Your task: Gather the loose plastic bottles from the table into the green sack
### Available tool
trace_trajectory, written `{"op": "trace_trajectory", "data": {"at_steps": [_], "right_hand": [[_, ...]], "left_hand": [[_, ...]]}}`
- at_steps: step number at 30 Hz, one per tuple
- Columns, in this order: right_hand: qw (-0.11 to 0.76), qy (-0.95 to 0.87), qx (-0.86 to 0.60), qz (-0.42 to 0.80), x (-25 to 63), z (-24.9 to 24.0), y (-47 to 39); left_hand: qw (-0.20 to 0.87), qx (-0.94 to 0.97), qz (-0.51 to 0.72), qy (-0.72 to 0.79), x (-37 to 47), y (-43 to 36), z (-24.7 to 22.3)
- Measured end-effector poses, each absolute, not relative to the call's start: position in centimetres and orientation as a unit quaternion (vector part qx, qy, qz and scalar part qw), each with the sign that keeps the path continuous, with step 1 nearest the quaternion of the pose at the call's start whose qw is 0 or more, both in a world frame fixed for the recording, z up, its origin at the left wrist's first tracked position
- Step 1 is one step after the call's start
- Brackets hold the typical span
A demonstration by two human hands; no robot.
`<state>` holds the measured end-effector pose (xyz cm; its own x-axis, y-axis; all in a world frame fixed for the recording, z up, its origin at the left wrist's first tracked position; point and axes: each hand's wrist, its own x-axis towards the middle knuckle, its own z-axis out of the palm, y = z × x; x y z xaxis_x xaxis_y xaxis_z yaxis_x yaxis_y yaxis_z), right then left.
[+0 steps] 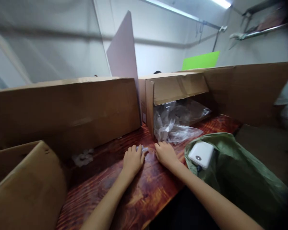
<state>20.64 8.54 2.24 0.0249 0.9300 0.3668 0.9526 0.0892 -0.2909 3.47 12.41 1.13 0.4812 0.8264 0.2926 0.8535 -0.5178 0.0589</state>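
Over the glossy red-brown table (144,185), my left hand (133,158) has its fingers curled round a small clear plastic piece (144,149); part of it sticks out past the thumb and the rest is hidden. My right hand (166,154) lies a short way to the right, fingers bent down and closed. Whatever is under those fingertips cannot be made out. Just beyond the right hand, crumpled clear plastic bags (176,131) spill from an open cardboard box (150,108) lying on its side.
A white power bank (201,154) with a cable rests on a green bag (240,172) at right. Cardboard walls (91,111) stand behind, with a tall pale panel (124,48). An open carton (28,188) is at lower left, near a crumpled whitish piece (83,158).
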Motion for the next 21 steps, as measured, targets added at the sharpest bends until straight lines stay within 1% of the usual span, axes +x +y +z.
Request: {"op": "trace_trajectory", "data": {"at_steps": [2,4,9,14,17,21], "right_hand": [[0.247,-0.705,-0.664,0.002,20.7,2.2,8.7],[0.274,-0.707,-0.651,0.036,20.3,2.2,8.5],[0.398,-0.656,-0.630,0.123,18.5,2.2,8.0],[0.511,-0.575,-0.615,0.171,17.4,2.3,6.9],[0.538,-0.568,-0.591,0.196,16.6,2.1,6.2],[0.554,-0.555,-0.585,0.206,15.7,1.0,5.7]], "left_hand": [[0.052,-0.860,-0.146,-0.487,1.8,11.5,1.0],[0.052,-0.863,-0.147,-0.481,0.9,11.0,0.9],[0.036,-0.852,-0.159,-0.498,1.0,11.7,0.9],[0.020,-0.837,-0.193,-0.511,1.3,11.9,0.9],[0.010,-0.838,-0.194,-0.510,1.3,11.2,0.9],[0.008,-0.853,-0.161,-0.496,1.6,10.4,1.3]]}}
